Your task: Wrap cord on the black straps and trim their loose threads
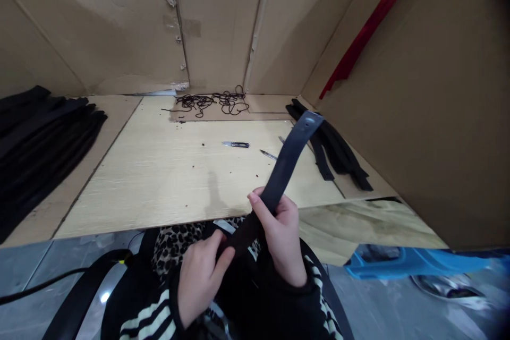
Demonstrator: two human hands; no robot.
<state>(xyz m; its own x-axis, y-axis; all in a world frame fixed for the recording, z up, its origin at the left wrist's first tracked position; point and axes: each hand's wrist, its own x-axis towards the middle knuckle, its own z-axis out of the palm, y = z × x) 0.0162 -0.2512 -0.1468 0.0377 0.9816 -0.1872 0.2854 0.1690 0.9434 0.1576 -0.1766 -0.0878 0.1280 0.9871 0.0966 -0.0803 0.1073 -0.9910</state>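
A long dark strap [289,156], flat and slightly curved, is held up at a slant over the table's front edge. Near its upper end shows a small round hole or stud. My right hand [281,234] grips the strap around its middle, thumb on top. Lower down, my left hand [205,271] pinches the strap's bottom end between thumb and fingers. Beyond the strap, on the table, lie small thread snips [237,144] and a pen-like pointed tool [268,154], its rear part hidden behind the strap.
A large pile of black strips [43,138] covers the left side. Several more black strips [338,149] lie at right. Tangled dark cord [215,102] rests at the back. Cardboard walls [223,21] enclose the table [159,170]; a red strip [370,32] hangs on the right wall. A blue crate [418,263] sits below.
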